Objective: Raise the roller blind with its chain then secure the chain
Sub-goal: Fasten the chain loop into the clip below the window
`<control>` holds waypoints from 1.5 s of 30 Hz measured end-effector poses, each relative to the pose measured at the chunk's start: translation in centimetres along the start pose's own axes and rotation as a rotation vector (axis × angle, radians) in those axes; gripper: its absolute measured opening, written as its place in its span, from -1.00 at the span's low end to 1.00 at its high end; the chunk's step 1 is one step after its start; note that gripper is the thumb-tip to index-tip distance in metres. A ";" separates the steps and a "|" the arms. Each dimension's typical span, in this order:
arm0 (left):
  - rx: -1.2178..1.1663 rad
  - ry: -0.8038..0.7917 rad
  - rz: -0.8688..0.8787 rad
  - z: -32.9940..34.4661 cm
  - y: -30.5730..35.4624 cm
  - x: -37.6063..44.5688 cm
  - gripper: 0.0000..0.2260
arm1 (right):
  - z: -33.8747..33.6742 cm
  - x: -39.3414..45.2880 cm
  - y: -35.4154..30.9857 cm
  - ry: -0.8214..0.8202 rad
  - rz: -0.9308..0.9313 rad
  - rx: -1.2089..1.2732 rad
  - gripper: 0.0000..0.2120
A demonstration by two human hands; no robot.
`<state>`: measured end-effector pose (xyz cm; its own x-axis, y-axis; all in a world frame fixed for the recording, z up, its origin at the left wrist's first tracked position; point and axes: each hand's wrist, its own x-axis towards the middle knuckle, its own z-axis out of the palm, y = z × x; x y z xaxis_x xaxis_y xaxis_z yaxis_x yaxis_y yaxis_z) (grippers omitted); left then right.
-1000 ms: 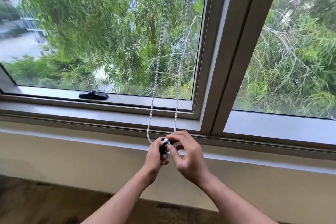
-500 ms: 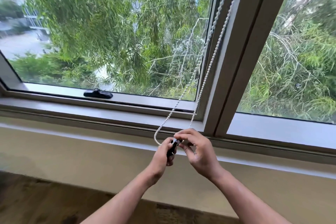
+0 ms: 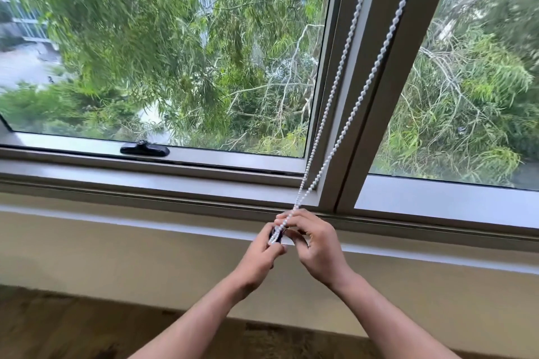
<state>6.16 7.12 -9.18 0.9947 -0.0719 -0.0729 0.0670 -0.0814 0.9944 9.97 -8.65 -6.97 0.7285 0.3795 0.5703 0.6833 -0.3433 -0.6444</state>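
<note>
White bead chain (image 3: 344, 102) runs as two taut strands slanting down along the window frame (image 3: 376, 96), meeting at the sill. Left hand (image 3: 262, 256) and right hand (image 3: 318, 245) both pinch its lower end around a small dark clip (image 3: 277, 234), mostly hidden by fingers. Black window latch (image 3: 145, 149) sits well left.

White beaded chain (image 3: 344, 114) looking like glossy plastic, window frame (image 3: 376, 87) showing smooth matt metal, black latch (image 3: 145, 149) gleaming glossy, floor (image 3: 43, 326) appearing wood-grained

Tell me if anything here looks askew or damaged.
Nothing damaged. The chain runs slanted rather than plumb, pulled down-left to both hands: left hand, right hand, around a small dark piece.
</note>
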 end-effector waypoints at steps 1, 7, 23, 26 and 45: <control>0.035 -0.010 0.021 0.0 -0.1 -0.1 -0.65 | 0.0 -0.1 0.1 0.011 0.002 -0.004 -0.62; 0.007 -0.026 0.036 -0.1 0.7 -0.5 -0.66 | 0.4 -0.6 -0.1 -0.001 0.000 0.021 -0.47; 0.091 -0.019 0.025 0.2 1.4 0.0 -0.53 | 0.1 -0.2 0.0 0.060 0.042 -0.023 -0.61; 0.121 -0.003 0.039 0.2 1.2 0.0 -0.54 | 0.1 -0.3 0.3 0.038 0.048 -0.019 -0.49; 0.354 -0.029 0.159 -0.1 -0.1 0.5 -0.62 | -1.7 0.2 1.5 -0.032 -0.025 -0.010 -0.44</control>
<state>6.65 7.20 -9.28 0.9877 -0.1385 0.0726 -0.1234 -0.4046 0.9061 11.20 -10.54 -7.00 0.7093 0.4151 0.5697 0.7019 -0.3421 -0.6247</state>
